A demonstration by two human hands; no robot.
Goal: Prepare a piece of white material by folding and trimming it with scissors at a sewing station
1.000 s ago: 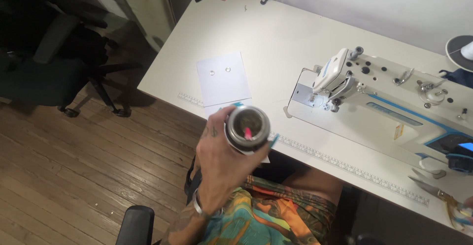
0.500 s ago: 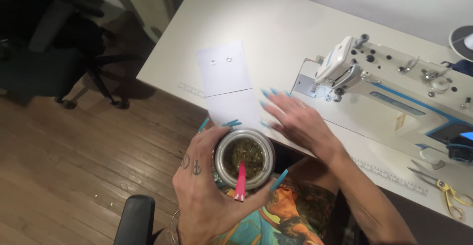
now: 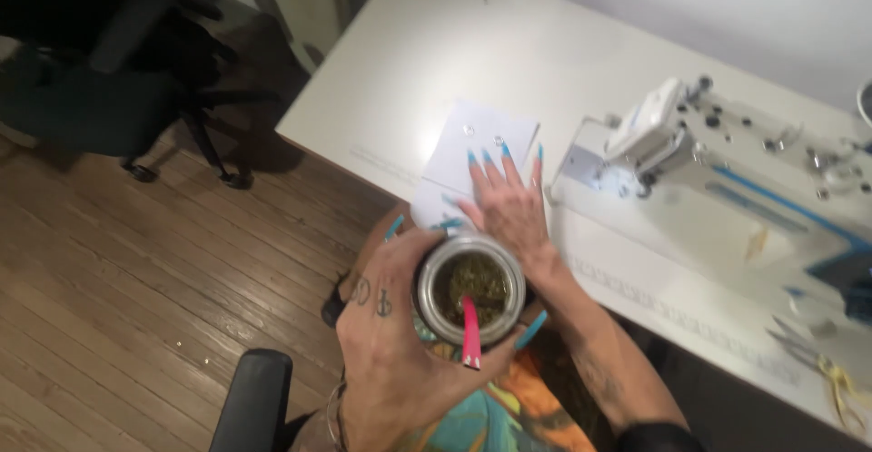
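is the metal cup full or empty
Full, nearly: green chopped herb fills the metal cup almost to its rim, a pink straw standing in it, gripped by the left hand.

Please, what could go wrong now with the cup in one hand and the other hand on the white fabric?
1. The left hand alone holds the open metal cup, full of green herb with a pink straw, over the lap; a tilt could spill it on the clothes.
2. The right hand lies flat on the white fabric pieces at the table edge, close to the cup; a spill might stain them.
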